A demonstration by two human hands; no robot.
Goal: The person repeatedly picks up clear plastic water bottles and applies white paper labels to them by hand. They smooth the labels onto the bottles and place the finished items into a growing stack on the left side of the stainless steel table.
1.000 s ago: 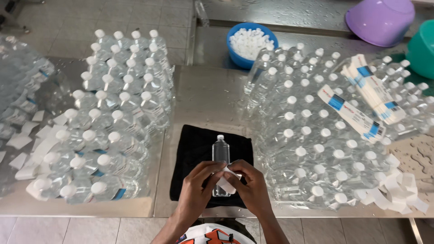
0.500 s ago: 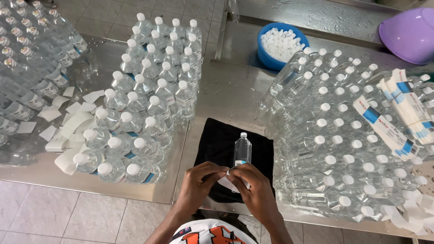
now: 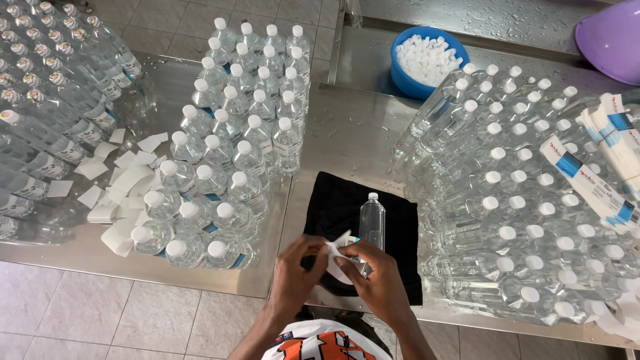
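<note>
Far out at nine o'clock, a stack of bottles lying on their sides (image 3: 47,80), caps facing us. Next in, a scatter of white backing strips (image 3: 123,193) on the steel table (image 3: 347,133). Then the standing group of labelled bottles (image 3: 233,147), white caps up, packed tight.

Now to centre, six o'clock low. The left hand (image 3: 297,270) is curled in, fingertips pinching the near edge of a white label (image 3: 339,257). The right hand (image 3: 380,283) is closed around the base of a clear bottle (image 3: 372,223) and seems to share the label; exactly which fingers hold the paper, I cannot tell. The bottle stands upright on a black cloth (image 3: 333,207), just above both hands, cap on.

How will it handle? Full and capped by the look of it, so some weight, with thin plastic walls that give if squeezed. It may be slick, given the water drops on the table. Take it low around the body, where the right hand sits. The label is light, floppy, probably sticky on one face, so edges only.

At twelve o'clock, a blue bowl of white caps (image 3: 427,60). At three o'clock, a big bank of bare bottles (image 3: 520,200), label packs (image 3: 587,183) on top, and a purple basin (image 3: 613,37) in the corner.
</note>
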